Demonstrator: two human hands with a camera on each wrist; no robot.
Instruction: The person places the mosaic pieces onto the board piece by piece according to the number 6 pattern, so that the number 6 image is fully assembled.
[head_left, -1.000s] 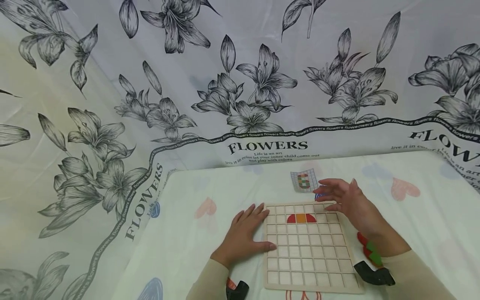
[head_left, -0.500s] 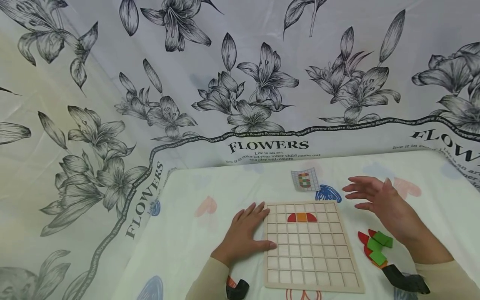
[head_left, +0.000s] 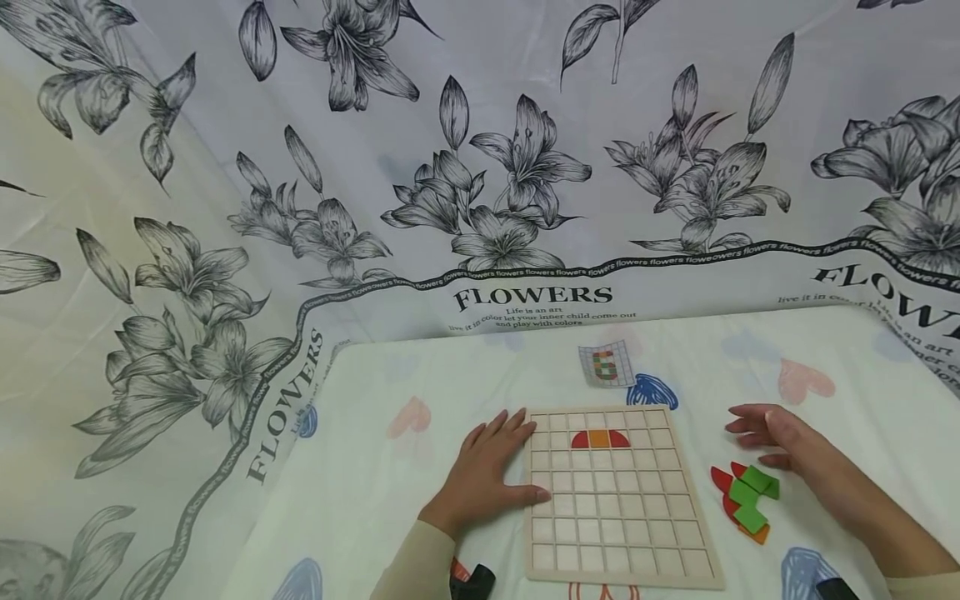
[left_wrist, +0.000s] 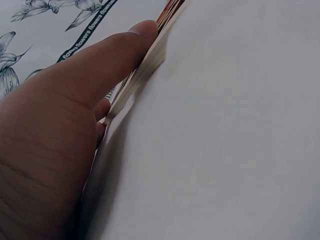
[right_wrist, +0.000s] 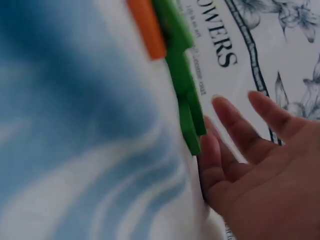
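Note:
A wooden grid board (head_left: 615,500) lies on the table; a red and orange row of pieces (head_left: 600,439) sits near its far end. My left hand (head_left: 483,471) rests along the board's left edge, fingers spread, with the thumb lying on the rim. In the left wrist view that thumb (left_wrist: 117,55) touches the board's edge. To the right of the board lies a small pile of green, red and orange pieces (head_left: 746,500). Just beyond this pile is my right hand (head_left: 795,446), fingers loosely extended and holding nothing. The right wrist view shows it close by the green pieces (right_wrist: 185,95).
A small pattern card (head_left: 606,364) with a coloured figure on a grid lies beyond the board. The pale tablecloth (head_left: 450,367) has printed hearts. Behind the table hangs a flower-printed curtain (head_left: 420,125).
My right hand has moved from above the board's far right corner to the right and then nearer, uncovering the pile. The left hand stays on the board's edge.

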